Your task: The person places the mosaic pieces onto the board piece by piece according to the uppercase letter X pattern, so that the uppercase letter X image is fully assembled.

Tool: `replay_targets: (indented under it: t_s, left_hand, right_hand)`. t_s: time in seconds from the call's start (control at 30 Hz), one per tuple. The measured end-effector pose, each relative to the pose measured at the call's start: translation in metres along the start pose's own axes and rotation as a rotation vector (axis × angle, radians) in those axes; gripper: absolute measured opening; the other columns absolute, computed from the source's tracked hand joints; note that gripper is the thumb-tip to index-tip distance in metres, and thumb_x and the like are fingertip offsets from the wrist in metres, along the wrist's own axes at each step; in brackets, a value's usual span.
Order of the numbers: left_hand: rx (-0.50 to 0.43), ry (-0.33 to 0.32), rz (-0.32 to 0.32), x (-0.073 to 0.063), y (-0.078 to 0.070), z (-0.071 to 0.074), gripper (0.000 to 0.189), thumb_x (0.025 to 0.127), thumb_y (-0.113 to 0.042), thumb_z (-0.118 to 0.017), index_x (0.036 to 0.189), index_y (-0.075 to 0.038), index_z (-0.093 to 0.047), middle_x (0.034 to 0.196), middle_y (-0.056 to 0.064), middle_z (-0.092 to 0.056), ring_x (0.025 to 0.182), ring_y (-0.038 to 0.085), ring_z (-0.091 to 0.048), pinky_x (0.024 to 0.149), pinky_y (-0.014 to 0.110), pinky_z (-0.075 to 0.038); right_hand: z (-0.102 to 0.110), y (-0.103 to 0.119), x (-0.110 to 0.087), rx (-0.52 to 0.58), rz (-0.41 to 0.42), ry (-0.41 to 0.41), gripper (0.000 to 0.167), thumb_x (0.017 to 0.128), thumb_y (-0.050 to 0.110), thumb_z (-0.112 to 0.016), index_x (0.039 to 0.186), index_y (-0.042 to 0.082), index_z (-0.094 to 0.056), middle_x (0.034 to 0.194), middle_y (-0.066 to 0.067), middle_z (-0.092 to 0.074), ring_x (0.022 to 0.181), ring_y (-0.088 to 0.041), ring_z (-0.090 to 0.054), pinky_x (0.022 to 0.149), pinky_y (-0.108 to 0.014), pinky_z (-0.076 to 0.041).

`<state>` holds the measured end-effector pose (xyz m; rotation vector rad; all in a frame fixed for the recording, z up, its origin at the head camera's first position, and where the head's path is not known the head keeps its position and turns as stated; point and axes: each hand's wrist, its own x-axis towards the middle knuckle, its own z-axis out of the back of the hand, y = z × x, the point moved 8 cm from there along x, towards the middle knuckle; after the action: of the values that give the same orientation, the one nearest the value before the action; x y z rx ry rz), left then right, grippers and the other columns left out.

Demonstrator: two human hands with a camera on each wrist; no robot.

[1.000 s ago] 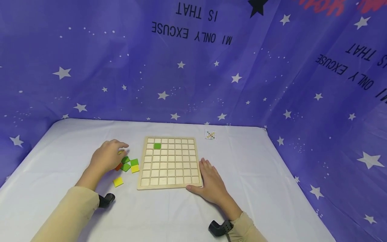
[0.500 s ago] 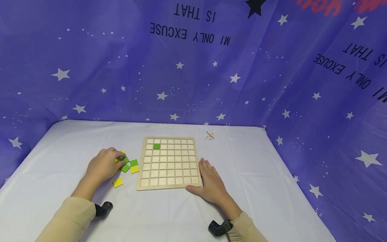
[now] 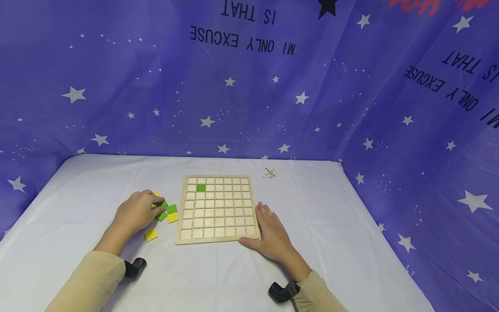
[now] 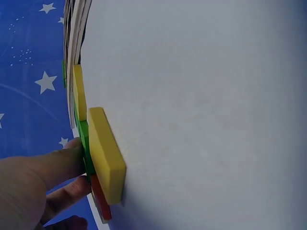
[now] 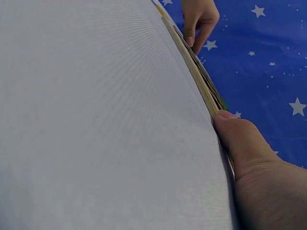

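Note:
My left hand [image 3: 134, 211] reaches into a loose pile of square tiles left of the board, its thumb and fingertips pinching a green tile [image 3: 162, 203]. Another green tile [image 3: 172, 209] and a yellow tile [image 3: 173, 217] lie beside it. In the left wrist view, a yellow tile [image 4: 108, 155] stands nearest the camera, and a red tile [image 4: 100, 199] shows below the thumb. The wooden grid board [image 3: 210, 241] holds one green tile [image 3: 200, 187] in its upper left. With fingers straight along the board's right edge, my right hand [image 3: 273, 232] rests at the near right corner.
A small printed pattern card [image 3: 270, 172] lies beyond the board's far right corner. One yellow tile [image 3: 150, 235] sits apart, nearer to me. The white cloth [image 3: 331, 225] covers the table, and a purple starry curtain [image 3: 249, 99] hangs behind and at the right.
My left hand has come down and nearer onto the pile, its thumb and fingertips closing around a green tile. My right hand and the board stay in place.

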<state>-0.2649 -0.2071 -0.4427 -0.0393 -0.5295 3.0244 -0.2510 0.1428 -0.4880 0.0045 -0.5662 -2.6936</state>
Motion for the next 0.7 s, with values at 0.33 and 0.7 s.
replay_targets:
  t_s: [0.33, 0.7]
  left_hand:
    - [0.013, 0.0, 0.007, 0.012, -0.003, 0.003, 0.029, 0.092, -0.022, -0.069, 0.117, -0.008, -0.073, 0.113, 0.018, -0.07, 0.107, 0.045, -0.062, 0.083, 0.061, -0.051]
    - [0.027, -0.021, -0.007, 0.022, -0.007, 0.001, 0.032, 0.089, -0.021, -0.074, 0.114, -0.003, -0.071, 0.107, 0.019, -0.068, 0.103, 0.042, -0.064, 0.081, 0.058, -0.053]
  right_hand:
    - [-0.002, -0.001, 0.0, 0.0, 0.001, -0.002, 0.119, 0.076, 0.083, -0.057, 0.158, 0.005, -0.019, 0.166, -0.01, -0.017, 0.155, -0.026, -0.014, 0.125, -0.048, -0.015]
    - [-0.003, -0.002, 0.001, -0.003, -0.011, 0.01, 0.12, 0.076, 0.083, -0.057, 0.158, 0.006, -0.018, 0.166, -0.008, -0.015, 0.155, -0.024, -0.012, 0.126, -0.046, -0.013]
